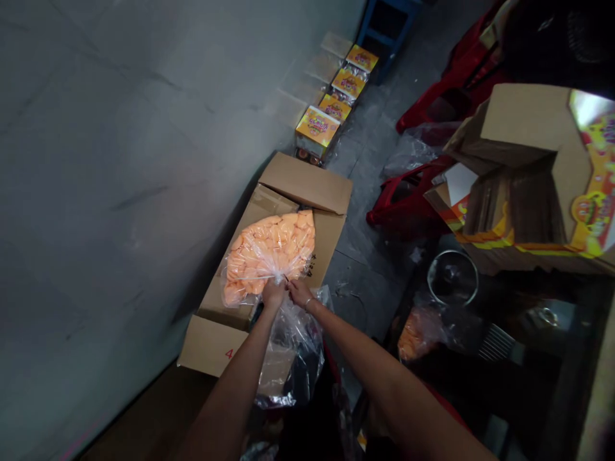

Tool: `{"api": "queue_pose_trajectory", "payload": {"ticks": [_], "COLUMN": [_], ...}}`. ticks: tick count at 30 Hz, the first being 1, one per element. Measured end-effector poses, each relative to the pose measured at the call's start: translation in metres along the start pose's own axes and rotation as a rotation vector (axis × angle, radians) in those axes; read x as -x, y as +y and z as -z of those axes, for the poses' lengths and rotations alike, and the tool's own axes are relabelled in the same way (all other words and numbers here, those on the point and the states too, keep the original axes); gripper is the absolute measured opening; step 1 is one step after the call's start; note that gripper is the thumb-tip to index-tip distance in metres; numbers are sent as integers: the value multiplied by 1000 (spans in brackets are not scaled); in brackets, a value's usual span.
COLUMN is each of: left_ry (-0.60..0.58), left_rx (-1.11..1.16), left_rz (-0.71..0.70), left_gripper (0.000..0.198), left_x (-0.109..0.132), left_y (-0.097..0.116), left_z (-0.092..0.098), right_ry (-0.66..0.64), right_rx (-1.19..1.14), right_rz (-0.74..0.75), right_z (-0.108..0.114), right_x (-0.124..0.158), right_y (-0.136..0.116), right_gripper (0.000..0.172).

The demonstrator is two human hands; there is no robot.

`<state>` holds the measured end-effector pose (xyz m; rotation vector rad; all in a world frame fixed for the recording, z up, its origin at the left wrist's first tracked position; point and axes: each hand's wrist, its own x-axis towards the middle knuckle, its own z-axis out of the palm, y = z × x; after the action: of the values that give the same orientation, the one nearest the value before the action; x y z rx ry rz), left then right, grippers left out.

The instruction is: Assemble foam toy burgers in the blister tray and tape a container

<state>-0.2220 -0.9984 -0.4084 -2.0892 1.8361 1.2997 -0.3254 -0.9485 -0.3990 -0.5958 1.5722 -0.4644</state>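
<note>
A clear plastic bag full of orange, rounded pieces lies on an open cardboard box, its neck gathered toward me. My left hand is closed around the bunched neck. Close beside it, my right hand pinches at the same neck, its fingers closed; a thin dark strip shows at the fingertips, too small to name surely. Loose clear plastic from the bag's mouth hangs below both hands. Under the bag, the cardboard box has its flaps folded outward.
Yellow printed packages stand in a row along the grey wall. Red plastic stools stand to the right. A large carton holds stacked flat cardboard. Near a round clear lid lies another bag of orange pieces.
</note>
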Motion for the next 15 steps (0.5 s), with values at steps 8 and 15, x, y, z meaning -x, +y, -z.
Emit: {"api": "queue_pose_trajectory", "payload": {"ticks": [8,15], "left_ry": [-26,-3], "left_rx": [127,81], "left_rz": [-170,-244], "left_gripper": [15,21], "left_x": [26,33], "left_y": [-7,0], "left_z": [8,11], "right_ry": [-267,-196], "right_rx": [115,162], "right_rz": [1,25], "right_z": [14,13], "right_x": [10,24], "right_y": [-14,-18], "right_gripper": [28,29]}}
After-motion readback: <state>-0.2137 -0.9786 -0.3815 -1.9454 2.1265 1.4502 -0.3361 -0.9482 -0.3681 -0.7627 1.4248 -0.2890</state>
